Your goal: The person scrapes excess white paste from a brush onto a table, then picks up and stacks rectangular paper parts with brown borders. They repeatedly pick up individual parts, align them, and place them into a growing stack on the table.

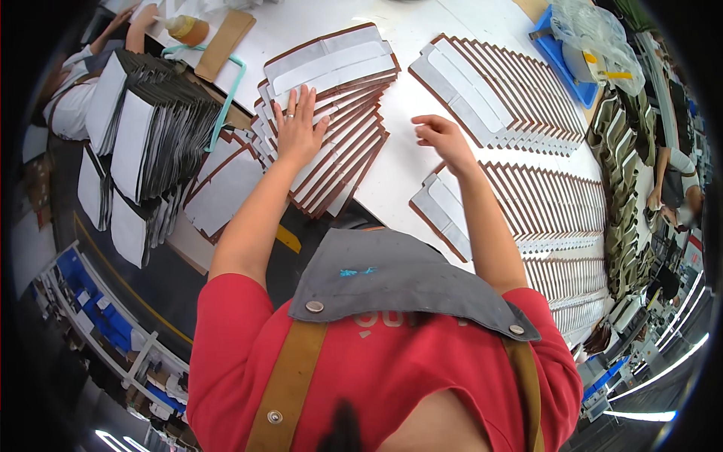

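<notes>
Grey apron bib: I'm leaning in behind it point(407, 271), and it's hanging closest of all.
Nearer panel row: on my right, brown-edged white panels point(538, 203) are lying overlapped, edge after edge.
Right hand: mine point(447, 143) is hovering, narrow, over the white table point(403, 175) between fan and rows; fingers are half curling, nothing is showing in them, and I can't tell whether the tips are meeting.
Left hand: this one point(300, 134) is resting wide and flat, fingers spreading over the fan's left part, gripping nothing.
Fanned panels: they're point(354, 124) lying left of centre, spreading like cards, brown edges showing, right under my left palm.
Step in hand: I'm steadying and spreading this fan, by my reading.
Next move: it's calling for the left palm keeping the pile from slipping while the right fingertips are finding one brown edge cleanly.
Farther panel row: another overlapped set point(508, 98) is lying to the upper right.
Far edge: a blue tray point(584, 93) is sitting right; a tan strip point(224, 45) and an amber bottle point(188, 30) are waiting left.
</notes>
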`<state>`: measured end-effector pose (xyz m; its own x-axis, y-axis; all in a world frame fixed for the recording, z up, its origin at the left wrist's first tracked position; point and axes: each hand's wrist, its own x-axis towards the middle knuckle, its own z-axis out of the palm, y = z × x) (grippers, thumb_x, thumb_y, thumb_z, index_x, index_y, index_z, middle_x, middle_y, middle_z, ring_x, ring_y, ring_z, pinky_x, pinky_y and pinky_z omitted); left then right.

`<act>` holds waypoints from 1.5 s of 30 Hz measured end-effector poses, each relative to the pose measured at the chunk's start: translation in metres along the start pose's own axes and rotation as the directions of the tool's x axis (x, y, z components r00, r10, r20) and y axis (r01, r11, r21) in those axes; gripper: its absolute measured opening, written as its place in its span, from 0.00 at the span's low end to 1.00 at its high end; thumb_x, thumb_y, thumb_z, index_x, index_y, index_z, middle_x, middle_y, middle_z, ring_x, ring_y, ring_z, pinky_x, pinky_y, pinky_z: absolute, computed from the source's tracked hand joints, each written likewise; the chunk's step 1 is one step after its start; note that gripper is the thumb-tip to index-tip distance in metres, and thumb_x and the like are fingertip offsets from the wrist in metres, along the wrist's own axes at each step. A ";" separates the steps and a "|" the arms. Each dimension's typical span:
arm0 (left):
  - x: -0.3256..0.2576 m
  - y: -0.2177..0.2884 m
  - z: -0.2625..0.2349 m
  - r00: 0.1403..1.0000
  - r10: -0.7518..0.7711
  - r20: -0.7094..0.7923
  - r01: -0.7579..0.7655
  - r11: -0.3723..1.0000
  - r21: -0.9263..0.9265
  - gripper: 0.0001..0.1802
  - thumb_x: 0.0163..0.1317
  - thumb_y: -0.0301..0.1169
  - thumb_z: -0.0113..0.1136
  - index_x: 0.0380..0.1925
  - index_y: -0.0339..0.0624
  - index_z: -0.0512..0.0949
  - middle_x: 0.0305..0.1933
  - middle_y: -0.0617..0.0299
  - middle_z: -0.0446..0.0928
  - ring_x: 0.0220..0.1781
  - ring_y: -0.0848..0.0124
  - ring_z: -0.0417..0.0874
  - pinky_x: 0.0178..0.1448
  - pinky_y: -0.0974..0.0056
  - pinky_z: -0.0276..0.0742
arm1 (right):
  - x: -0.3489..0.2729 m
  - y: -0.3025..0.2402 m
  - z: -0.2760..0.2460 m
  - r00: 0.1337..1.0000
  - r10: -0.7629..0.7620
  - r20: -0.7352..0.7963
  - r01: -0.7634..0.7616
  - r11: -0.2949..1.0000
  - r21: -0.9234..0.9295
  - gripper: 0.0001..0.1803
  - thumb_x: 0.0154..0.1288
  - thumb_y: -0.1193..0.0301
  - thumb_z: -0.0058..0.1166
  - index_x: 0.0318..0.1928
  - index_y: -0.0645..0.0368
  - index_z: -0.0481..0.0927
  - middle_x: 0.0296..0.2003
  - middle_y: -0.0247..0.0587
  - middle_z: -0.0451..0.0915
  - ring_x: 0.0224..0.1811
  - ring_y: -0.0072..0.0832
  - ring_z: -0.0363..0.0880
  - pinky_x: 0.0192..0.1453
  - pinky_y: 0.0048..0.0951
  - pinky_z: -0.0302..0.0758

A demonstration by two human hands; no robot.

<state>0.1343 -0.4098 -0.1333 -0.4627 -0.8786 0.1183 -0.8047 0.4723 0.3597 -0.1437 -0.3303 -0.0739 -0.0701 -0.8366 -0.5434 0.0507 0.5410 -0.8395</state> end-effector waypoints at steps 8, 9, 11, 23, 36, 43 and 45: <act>0.006 -0.009 -0.036 0.940 -0.267 -0.210 0.065 0.747 -0.661 0.23 0.66 0.35 0.35 0.59 0.36 0.53 0.64 0.47 0.49 0.67 0.57 0.50 0.67 0.61 0.49 | 0.018 0.015 0.024 0.998 0.060 -0.003 -0.060 0.980 -0.188 0.11 0.58 0.70 0.50 0.38 0.65 0.77 0.26 0.35 0.75 0.26 0.20 0.71 0.34 0.21 0.71; -0.001 -0.006 -0.039 0.865 -0.461 -0.198 0.173 0.645 -0.744 0.22 0.65 0.35 0.38 0.56 0.35 0.57 0.60 0.47 0.54 0.62 0.58 0.57 0.64 0.61 0.54 | 0.018 0.014 0.021 0.999 0.052 -0.013 -0.054 0.988 -0.144 0.11 0.58 0.70 0.51 0.37 0.65 0.77 0.26 0.35 0.76 0.27 0.20 0.71 0.34 0.21 0.71; -0.030 0.000 -0.046 0.751 -0.641 -0.157 0.320 0.562 -0.762 0.21 0.64 0.35 0.41 0.54 0.35 0.59 0.56 0.48 0.56 0.59 0.60 0.60 0.62 0.61 0.56 | 0.017 0.010 0.018 0.999 0.038 -0.006 -0.038 0.994 -0.105 0.10 0.58 0.69 0.51 0.35 0.65 0.77 0.26 0.35 0.76 0.27 0.20 0.72 0.34 0.21 0.72; -0.165 0.025 -0.010 0.331 -0.682 0.652 0.699 -0.287 -0.655 0.31 0.61 0.55 0.39 0.49 0.39 0.66 0.47 0.56 0.70 0.49 0.67 0.69 0.55 0.64 0.59 | -0.067 0.026 0.048 0.758 0.268 0.595 0.280 0.690 -0.668 0.13 0.58 0.62 0.49 0.37 0.57 0.78 0.24 0.42 0.77 0.26 0.33 0.77 0.35 0.32 0.73; -0.176 -0.004 0.020 0.483 -0.528 0.699 0.449 -0.537 -0.715 0.38 0.56 0.58 0.45 0.57 0.42 0.58 0.58 0.58 0.63 0.59 0.64 0.63 0.62 0.58 0.56 | 0.065 -0.020 0.101 0.726 -0.556 0.406 0.635 0.313 -0.706 0.20 0.59 0.65 0.45 0.51 0.55 0.69 0.55 0.42 0.65 0.57 0.40 0.62 0.59 0.37 0.61; -0.165 0.016 -0.018 0.521 -0.519 0.678 0.390 -0.562 -0.730 0.24 0.57 0.33 0.55 0.52 0.36 0.63 0.51 0.57 0.69 0.51 0.66 0.72 0.54 0.61 0.69 | 0.084 -0.019 0.111 0.790 -0.382 0.479 0.557 0.123 -0.821 0.25 0.63 0.57 0.39 0.59 0.48 0.61 0.63 0.33 0.55 0.66 0.31 0.48 0.67 0.39 0.49; -0.157 0.021 -0.034 0.567 -0.577 0.588 0.494 -0.334 -0.803 0.22 0.56 0.29 0.55 0.50 0.36 0.65 0.49 0.58 0.70 0.49 0.68 0.72 0.52 0.64 0.69 | 0.079 -0.015 0.109 0.795 -0.396 0.459 0.536 0.106 -0.838 0.26 0.63 0.56 0.38 0.61 0.46 0.59 0.64 0.31 0.54 0.67 0.29 0.47 0.67 0.39 0.47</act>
<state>0.2026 -0.2644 -0.1128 -0.0170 -0.7285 -0.6849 0.3385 -0.6487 0.6816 -0.0417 -0.4140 -0.1033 0.3810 -0.9194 -0.0975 -0.8667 -0.3184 -0.3840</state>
